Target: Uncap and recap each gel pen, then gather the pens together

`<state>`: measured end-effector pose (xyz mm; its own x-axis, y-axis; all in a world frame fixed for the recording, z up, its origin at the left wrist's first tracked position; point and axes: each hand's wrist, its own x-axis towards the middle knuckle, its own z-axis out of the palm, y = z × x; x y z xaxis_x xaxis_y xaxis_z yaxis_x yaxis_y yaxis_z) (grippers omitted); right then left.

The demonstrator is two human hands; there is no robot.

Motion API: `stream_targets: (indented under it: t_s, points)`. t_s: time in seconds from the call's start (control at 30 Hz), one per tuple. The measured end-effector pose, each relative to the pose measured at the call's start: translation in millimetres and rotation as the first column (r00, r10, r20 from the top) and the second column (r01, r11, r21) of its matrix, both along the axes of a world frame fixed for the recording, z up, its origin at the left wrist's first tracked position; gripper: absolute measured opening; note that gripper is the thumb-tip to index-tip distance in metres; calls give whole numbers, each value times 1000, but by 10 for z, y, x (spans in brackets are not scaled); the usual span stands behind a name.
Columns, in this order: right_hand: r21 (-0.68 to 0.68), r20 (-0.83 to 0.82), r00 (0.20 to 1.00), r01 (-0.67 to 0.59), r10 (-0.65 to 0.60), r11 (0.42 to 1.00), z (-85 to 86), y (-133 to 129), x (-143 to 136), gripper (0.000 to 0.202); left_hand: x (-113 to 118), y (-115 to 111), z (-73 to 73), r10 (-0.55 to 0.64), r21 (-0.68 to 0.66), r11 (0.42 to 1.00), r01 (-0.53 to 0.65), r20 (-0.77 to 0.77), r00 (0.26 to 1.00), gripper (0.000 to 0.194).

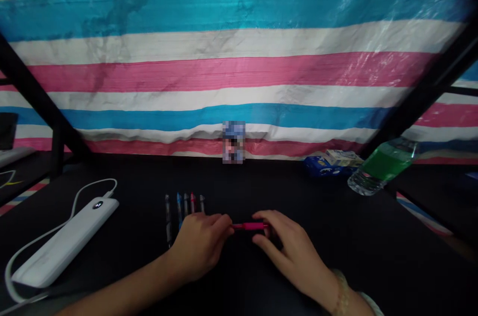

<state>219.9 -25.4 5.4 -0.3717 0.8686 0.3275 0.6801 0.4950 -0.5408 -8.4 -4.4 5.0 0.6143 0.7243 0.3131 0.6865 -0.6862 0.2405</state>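
Observation:
A pink-red pen [254, 226] lies level between my two hands, its left end pinched in the fingers of my left hand [203, 239]. My right hand [289, 246] is around the pen's right end, thumb and index finger apart, with that end reaching in among its fingers. Behind and beside my left hand several pens stand in a row, pointing away from me: a dark pen [168, 214] on the far left, then a blue pen [179, 206] and a red pen [193, 201] among clear ones. My left hand hides their lower parts.
A white power bank [67, 244] with a white cable [41, 236] lies on the left of the black table [261, 181]. Blue packets [323, 166] and a green-labelled bottle [384, 164] are at the back right. A striped sheet [224, 77] hangs behind.

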Motion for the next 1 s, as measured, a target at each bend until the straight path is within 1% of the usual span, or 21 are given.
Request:
stream_targets:
  t_s: [0.03,0.07,0.1,0.13,0.23,0.3,0.37,0.4,0.5,0.57,0.63,0.7,0.77,0.83,0.93,1.0]
  points:
    - [-140,-78,997,4,-15,990,18,11,7,28,-6,9,-17,-3,96,995,3,-9,1000,21]
    - [-257,-141,989,-2,-35,967,26,28,12,39,-13,18,-33,-8,176,984,11,-19,1000,21]
    - [-344,-193,979,-12,-58,939,25,48,14,44,-20,25,-49,-13,237,971,18,-23,1000,20]
    - [-404,-238,968,-27,-77,914,16,70,14,45,-27,31,-63,-20,273,962,26,-24,1000,20]
    - [-500,-364,924,-86,-120,862,-39,124,12,35,-45,42,-89,-26,314,949,29,-13,1000,18]
    - [-569,-420,894,-129,-152,812,-75,138,14,41,-52,42,-96,-30,322,946,31,-7,1000,17]
    - [-632,-430,885,-154,-179,759,-96,140,17,50,-54,37,-98,-32,322,946,35,-13,999,17]
    - [-648,-433,882,-160,-187,744,-101,140,19,51,-53,33,-98,-34,313,949,38,-20,999,17]
    - [-633,-496,843,-187,-208,752,-100,147,22,40,-46,21,-93,-26,281,959,33,-28,999,17]
    - [-642,-519,821,-190,-238,743,-94,155,21,40,-42,14,-90,-21,267,963,26,-22,1000,18]
    - [-675,-479,839,-164,-258,720,-85,161,19,46,-40,9,-92,-24,258,966,28,-20,1000,18]
    - [-679,-462,851,-158,-250,717,-72,160,16,45,-40,9,-99,-26,248,968,31,-23,999,18]
    - [-658,-507,828,-191,-240,729,-58,157,15,38,-41,13,-104,-23,245,969,28,-21,1000,18]
    - [-667,-528,812,-215,-249,714,-53,155,15,38,-40,18,-105,-20,245,969,23,-14,1000,18]
    - [-702,-494,831,-208,-256,681,-58,154,12,44,-38,19,-92,-24,224,974,29,-24,999,18]
    - [-693,-516,818,-225,-254,685,-59,149,7,38,-37,15,-83,-22,198,980,28,-32,999,18]
